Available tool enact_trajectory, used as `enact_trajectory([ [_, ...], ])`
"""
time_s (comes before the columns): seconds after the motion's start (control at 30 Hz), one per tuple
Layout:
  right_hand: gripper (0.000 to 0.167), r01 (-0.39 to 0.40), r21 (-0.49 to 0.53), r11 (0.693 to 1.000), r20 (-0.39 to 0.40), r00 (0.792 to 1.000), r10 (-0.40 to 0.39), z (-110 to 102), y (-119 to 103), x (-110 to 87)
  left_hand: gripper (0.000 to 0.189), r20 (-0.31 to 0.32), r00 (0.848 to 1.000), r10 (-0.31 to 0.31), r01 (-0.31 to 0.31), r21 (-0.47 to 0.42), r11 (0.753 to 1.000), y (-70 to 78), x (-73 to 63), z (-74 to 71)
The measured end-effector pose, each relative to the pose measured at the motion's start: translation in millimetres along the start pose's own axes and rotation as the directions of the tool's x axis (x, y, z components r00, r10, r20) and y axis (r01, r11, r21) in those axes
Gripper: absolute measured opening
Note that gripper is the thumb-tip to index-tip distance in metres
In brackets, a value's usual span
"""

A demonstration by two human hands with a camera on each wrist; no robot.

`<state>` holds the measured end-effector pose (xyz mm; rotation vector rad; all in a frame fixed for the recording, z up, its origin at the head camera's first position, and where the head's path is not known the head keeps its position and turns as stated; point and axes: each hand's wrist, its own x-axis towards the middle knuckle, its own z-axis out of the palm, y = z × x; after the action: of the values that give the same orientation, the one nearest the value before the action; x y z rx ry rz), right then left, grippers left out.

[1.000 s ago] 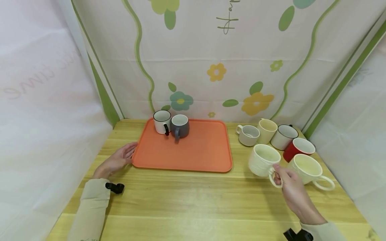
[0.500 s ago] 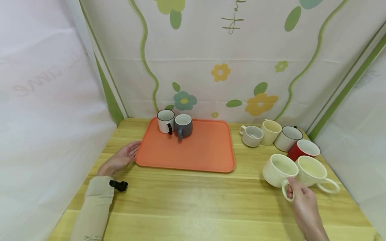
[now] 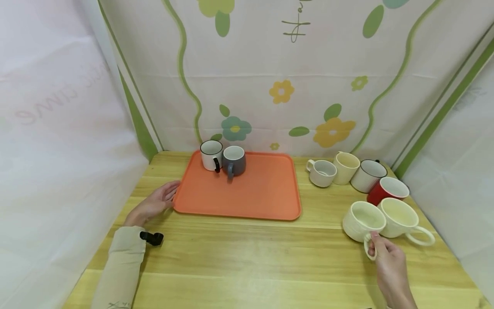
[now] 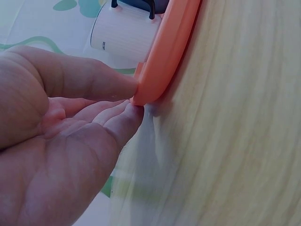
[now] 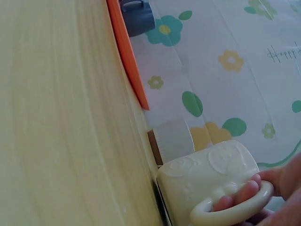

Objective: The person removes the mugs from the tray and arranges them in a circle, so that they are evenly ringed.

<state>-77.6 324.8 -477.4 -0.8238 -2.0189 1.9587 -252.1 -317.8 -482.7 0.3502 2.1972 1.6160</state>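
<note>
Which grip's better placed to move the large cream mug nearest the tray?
Right, likely: right grip holds that cream mug by its handle; left grip pinches the orange tray, well away from it.

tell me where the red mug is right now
In the head view, the red mug is on the table's right side, right of the tray, with a white mug behind it to the left and a cream mug just in front.

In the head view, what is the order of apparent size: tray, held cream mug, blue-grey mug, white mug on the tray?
1. Tray
2. Cream mug in the right hand
3. Blue-grey mug and white mug: too alike to rank
</note>
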Motion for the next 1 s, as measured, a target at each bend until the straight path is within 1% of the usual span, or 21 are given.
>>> enact_trajectory([
  [0.2,0.042,-0.024,0.043,0.999,0.005,1.0,0.024,-2,3,1.2,0.084,0.0,1.0,0.006,-0.006,0.007,1.0,-1.0,-0.7,-0.4],
  [0.33,0.041,-0.037,0.034,0.999,0.021,0.999,0.036,-4,5,2.6,0.085,0.004,1.0,0.007,-0.007,-0.003,1.0,-1.6,-0.5,-0.5],
  [0.4,0.042,-0.043,-0.001,0.999,0.036,0.998,0.043,-6,5,3.1,0.085,0.005,1.0,0.008,-0.008,-0.007,1.0,-1.9,-0.3,-0.5],
  [0.47,0.047,-0.032,-0.112,0.993,0.044,0.998,0.037,-8,5,3.7,0.085,0.005,1.0,0.009,-0.009,-0.007,1.0,-2.2,-0.1,-0.6],
  [0.5,0.049,-0.029,-0.174,0.984,0.046,0.998,0.038,-11,4,4.2,0.085,0.006,1.0,0.008,-0.008,-0.009,1.0,-2.4,0.0,-0.7],
  [0.57,0.057,-0.03,-0.309,0.951,0.051,0.998,0.048,-15,3,5.0,0.085,0.006,1.0,0.009,-0.008,-0.01,1.0,-2.8,0.2,-1.0],
  [0.6,0.062,-0.028,-0.382,0.924,0.049,0.998,0.05,-18,1,5.6,0.085,0.007,1.0,0.01,-0.009,-0.01,1.0,-3.0,0.4,-1.1],
  [0.63,0.067,-0.019,-0.457,0.889,0.036,0.999,0.04,-21,-1,5.7,0.085,0.007,1.0,0.01,-0.01,-0.012,1.0,-3.0,0.4,-1.1],
  [0.67,0.07,-0.014,-0.505,0.863,0.024,0.999,0.031,-24,-3,5.4,0.085,0.008,1.0,0.011,-0.011,-0.014,1.0,-3.0,0.5,-1.1],
  [0.7,0.072,0.005,-0.548,0.836,0.015,1.0,0.004,-26,-6,5.0,0.085,0.008,1.0,0.012,-0.011,-0.015,1.0,-3.1,0.6,-1.1],
  [0.73,0.074,0.021,-0.597,0.802,0.004,1.0,-0.024,-28,-9,3.9,0.085,0.009,1.0,0.012,-0.012,-0.015,1.0,-3.0,0.6,-1.1],
  [0.8,0.072,0.065,-0.68,0.73,-0.015,0.995,-0.103,-31,-16,0.2,0.085,0.011,1.0,0.014,-0.014,-0.015,1.0,-2.6,0.5,-1.0],
  [0.83,0.069,0.091,-0.713,0.695,-0.019,0.989,-0.149,-32,-20,-2.4,0.085,0.012,1.0,0.015,-0.015,-0.013,1.0,-2.5,0.4,-1.0],
  [0.93,0.06,0.191,-0.763,0.618,0.018,0.962,-0.274,-29,-35,-11.4,0.084,0.007,1.0,0.013,-0.013,-0.001,1.0,-1.4,-0.4,-0.9],
  [1.0,0.052,0.278,-0.762,0.585,0.069,0.933,-0.355,-22,-47,-17.8,0.083,0.003,1.0,0.01,-0.01,0.008,1.0,-1.1,-0.9,-1.0],
])
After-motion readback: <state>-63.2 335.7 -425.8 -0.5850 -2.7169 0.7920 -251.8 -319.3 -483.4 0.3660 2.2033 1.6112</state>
